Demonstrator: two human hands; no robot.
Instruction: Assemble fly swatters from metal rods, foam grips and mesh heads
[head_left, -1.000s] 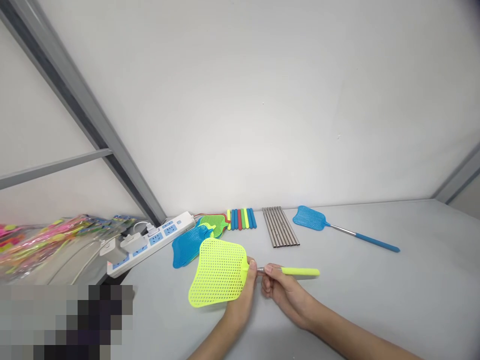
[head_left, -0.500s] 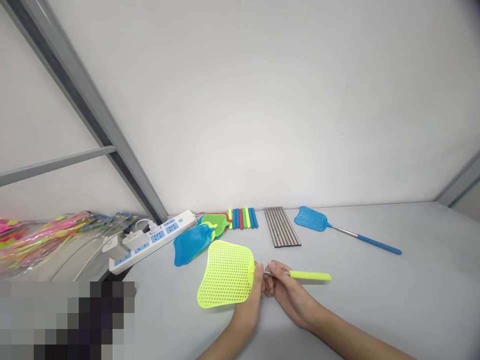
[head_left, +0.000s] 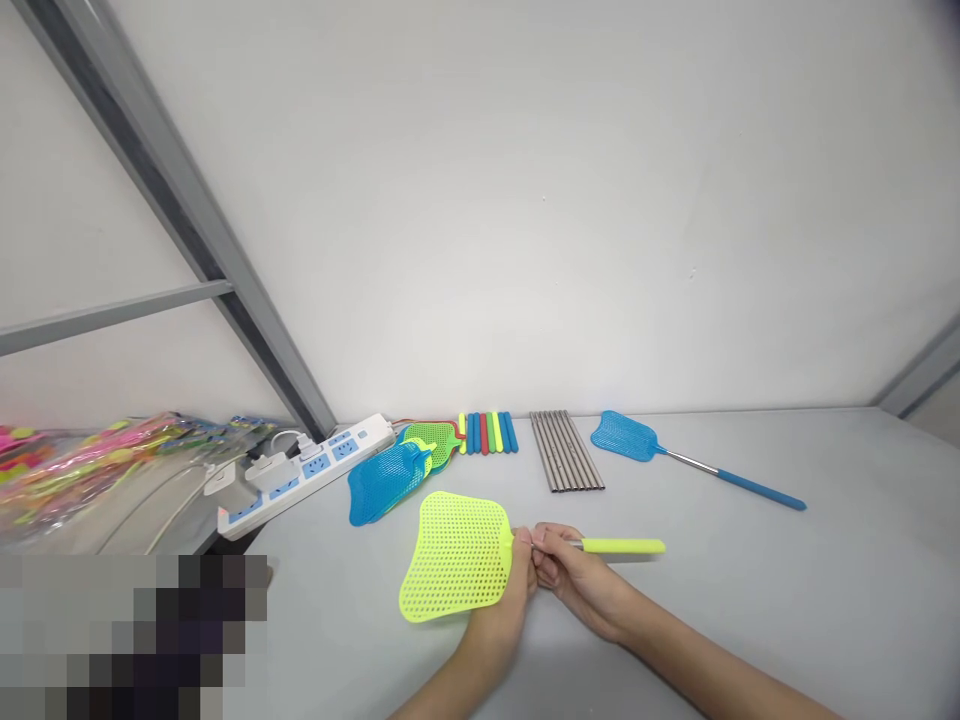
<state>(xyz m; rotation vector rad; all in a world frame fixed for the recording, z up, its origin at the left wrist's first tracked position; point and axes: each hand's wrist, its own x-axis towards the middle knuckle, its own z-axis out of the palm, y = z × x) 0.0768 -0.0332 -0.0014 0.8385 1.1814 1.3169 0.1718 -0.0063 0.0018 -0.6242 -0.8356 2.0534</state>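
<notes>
Hands meet low over the table (head_left: 750,600): my left hand (head_left: 504,610) pinches the yellow swatter head (head_left: 456,555) at its neck, my right hand (head_left: 574,580) closed on the rod (head_left: 559,544) beside the yellow grip (head_left: 622,546); I'd keep them in line, pressing straight.

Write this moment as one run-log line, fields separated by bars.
left hand: grips yellow swatter head | right hand: pinches metal rod of yellow handle | blue swatter: lies on table

1. A power strip (head_left: 304,475) lay at the table's (head_left: 787,600) left edge.
2. Swatter heads (head_left: 394,470), grips (head_left: 487,433) and rods (head_left: 566,450) lined the back edge, left to right.
3. A whole swatter (head_left: 694,460) lay right of the rods.
</notes>
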